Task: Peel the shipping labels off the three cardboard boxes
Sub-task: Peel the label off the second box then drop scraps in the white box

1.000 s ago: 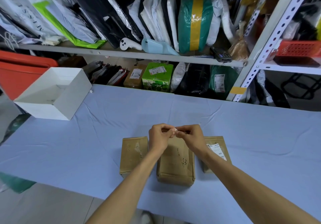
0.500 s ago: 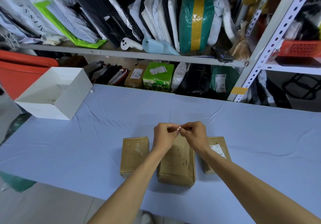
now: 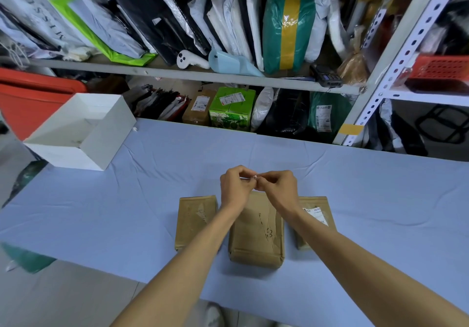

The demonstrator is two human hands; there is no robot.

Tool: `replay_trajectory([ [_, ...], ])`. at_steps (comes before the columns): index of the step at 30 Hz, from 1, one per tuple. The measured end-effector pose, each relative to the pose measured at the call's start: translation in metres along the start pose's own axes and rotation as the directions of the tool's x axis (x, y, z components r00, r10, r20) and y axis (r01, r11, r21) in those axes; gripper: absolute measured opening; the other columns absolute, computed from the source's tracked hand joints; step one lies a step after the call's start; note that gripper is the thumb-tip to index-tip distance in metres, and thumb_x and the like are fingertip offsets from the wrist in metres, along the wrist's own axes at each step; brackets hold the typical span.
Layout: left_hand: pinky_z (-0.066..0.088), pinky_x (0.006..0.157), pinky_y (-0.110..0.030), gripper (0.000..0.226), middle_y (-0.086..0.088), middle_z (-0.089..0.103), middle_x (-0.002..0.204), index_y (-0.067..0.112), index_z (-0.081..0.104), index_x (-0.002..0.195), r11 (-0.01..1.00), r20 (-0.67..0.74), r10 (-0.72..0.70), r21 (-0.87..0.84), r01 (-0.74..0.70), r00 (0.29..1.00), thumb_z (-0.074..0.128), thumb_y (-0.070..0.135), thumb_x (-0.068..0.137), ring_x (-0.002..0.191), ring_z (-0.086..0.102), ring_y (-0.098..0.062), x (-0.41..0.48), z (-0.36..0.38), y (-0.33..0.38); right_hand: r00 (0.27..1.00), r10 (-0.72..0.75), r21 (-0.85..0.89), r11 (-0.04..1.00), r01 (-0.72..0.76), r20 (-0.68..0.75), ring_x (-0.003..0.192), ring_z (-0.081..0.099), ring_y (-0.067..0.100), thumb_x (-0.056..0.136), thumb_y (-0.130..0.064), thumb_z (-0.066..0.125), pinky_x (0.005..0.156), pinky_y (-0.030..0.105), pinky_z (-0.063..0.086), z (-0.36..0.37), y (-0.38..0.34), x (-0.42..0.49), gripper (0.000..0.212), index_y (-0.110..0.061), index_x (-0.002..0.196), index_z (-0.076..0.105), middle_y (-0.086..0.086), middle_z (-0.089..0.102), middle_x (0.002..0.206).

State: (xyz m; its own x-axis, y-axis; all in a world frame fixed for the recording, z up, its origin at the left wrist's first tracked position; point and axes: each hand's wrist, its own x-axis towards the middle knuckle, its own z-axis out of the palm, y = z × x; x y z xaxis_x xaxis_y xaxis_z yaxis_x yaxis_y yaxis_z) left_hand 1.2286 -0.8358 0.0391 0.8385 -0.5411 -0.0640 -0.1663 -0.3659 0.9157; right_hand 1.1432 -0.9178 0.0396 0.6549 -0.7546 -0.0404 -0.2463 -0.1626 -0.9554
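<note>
Three brown cardboard boxes lie side by side on the blue table. The left box (image 3: 195, 221) shows torn patches on top and no label. The middle box (image 3: 257, 235) has a bare top with scuffs. A white shipping label (image 3: 316, 214) is stuck on the right box (image 3: 318, 215), partly hidden by my right forearm. Above the middle box's far end, my left hand (image 3: 234, 188) and my right hand (image 3: 278, 189) meet fingertip to fingertip. Both pinch a small crumpled white label scrap (image 3: 254, 177).
An open white box (image 3: 76, 133) stands at the table's far left, with a red bin (image 3: 30, 100) behind it. Shelves packed with parcels and mailers run along the far side. A small white scrap (image 3: 135, 129) lies beside the white box.
My hands have stayed together over the middle box, working the white scrap between the fingertips. The boxes have not moved.
</note>
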Motion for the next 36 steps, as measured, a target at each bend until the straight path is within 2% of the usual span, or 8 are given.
replay_trajectory([
  [5,0.051,0.063,-0.010,0.007,0.005,0.070,0.081,0.013,0.068,0.081,1.000,-0.020,0.002,0.019,-0.002,1.000,0.073,0.008,0.081,0.069,0.069,-0.005,-0.004,-0.002,0.001,0.998,0.050,0.064,0.997,-0.051,0.024,0.069,0.072,0.012,0.082,-0.004,0.068,0.071,0.025,0.059,0.001,0.000,0.003,0.010,-0.005,0.087,0.076,0.005,0.074,0.074],
  [9,0.047,0.061,-0.005,0.007,0.004,0.068,0.081,0.012,0.068,0.083,0.999,-0.043,0.011,0.041,-0.010,0.999,0.075,0.012,0.081,0.070,0.065,-0.002,-0.009,-0.002,0.001,0.999,0.044,0.005,0.999,-0.044,0.019,0.071,0.069,0.006,0.082,-0.010,0.070,0.066,0.016,0.053,0.000,0.002,0.001,0.007,-0.010,0.084,0.077,-0.001,0.073,0.073],
  [13,0.052,0.069,-0.016,0.007,0.005,0.069,0.081,0.013,0.070,0.085,0.998,-0.069,-0.020,0.053,0.024,0.997,0.075,0.015,0.081,0.075,0.065,-0.006,-0.013,0.001,0.002,0.999,0.031,0.022,0.999,-0.032,0.042,0.072,0.070,0.011,0.083,-0.010,0.069,0.069,0.021,0.057,-0.003,0.003,-0.003,0.008,-0.006,0.088,0.075,0.004,0.073,0.075],
  [17,0.054,0.068,-0.016,0.008,0.005,0.070,0.078,0.013,0.070,0.085,0.999,-0.075,-0.044,0.013,0.045,0.996,0.076,0.015,0.079,0.073,0.065,-0.003,-0.017,0.002,0.003,0.999,0.037,0.073,0.997,-0.037,0.012,0.068,0.071,0.014,0.081,-0.008,0.072,0.066,0.022,0.058,-0.006,0.003,-0.005,0.008,-0.002,0.086,0.072,0.009,0.072,0.074],
  [22,0.053,0.069,-0.020,0.007,0.008,0.070,0.076,0.015,0.070,0.079,0.997,-0.095,-0.075,0.003,0.076,0.993,0.077,0.016,0.079,0.073,0.066,-0.003,-0.025,-0.006,0.004,0.995,0.087,0.127,0.988,-0.092,0.048,0.067,0.072,0.015,0.079,-0.010,0.072,0.066,0.023,0.056,-0.004,0.004,-0.009,0.003,-0.009,0.076,0.074,0.004,0.073,0.068],
  [26,0.047,0.064,-0.010,0.008,0.007,0.070,0.076,0.013,0.070,0.078,0.994,-0.152,-0.109,-0.016,0.107,0.982,0.078,0.016,0.078,0.072,0.064,0.000,-0.034,-0.024,-0.002,0.988,0.105,0.110,0.987,-0.118,0.117,0.068,0.072,0.018,0.077,-0.011,0.075,0.074,0.037,0.060,0.014,0.001,-0.011,0.004,-0.012,0.075,0.073,0.004,0.072,0.068],
  [31,0.043,0.058,-0.002,0.007,0.016,0.068,0.069,0.020,0.071,0.076,0.985,-0.203,-0.170,-0.056,0.161,0.964,0.076,0.016,0.074,0.067,0.064,0.007,-0.042,-0.060,-0.016,0.980,0.101,0.075,0.991,-0.115,0.171,0.072,0.071,0.022,0.069,-0.009,0.079,0.071,0.030,0.057,0.049,-0.014,-0.014,0.013,-0.009,0.081,0.072,0.007,0.072,0.068],
  [36,0.042,0.057,0.000,0.012,0.014,0.067,0.066,0.018,0.069,0.071,0.986,-0.264,-0.164,-0.076,0.149,0.951,0.077,0.009,0.071,0.061,0.060,0.010,-0.033,-0.112,-0.035,0.972,0.046,0.074,0.995,-0.065,0.230,0.073,0.071,0.021,0.073,-0.003,0.076,0.075,0.034,0.059,0.103,-0.038,-0.020,0.008,-0.008,0.079,0.073,0.010,0.072,0.071],
])
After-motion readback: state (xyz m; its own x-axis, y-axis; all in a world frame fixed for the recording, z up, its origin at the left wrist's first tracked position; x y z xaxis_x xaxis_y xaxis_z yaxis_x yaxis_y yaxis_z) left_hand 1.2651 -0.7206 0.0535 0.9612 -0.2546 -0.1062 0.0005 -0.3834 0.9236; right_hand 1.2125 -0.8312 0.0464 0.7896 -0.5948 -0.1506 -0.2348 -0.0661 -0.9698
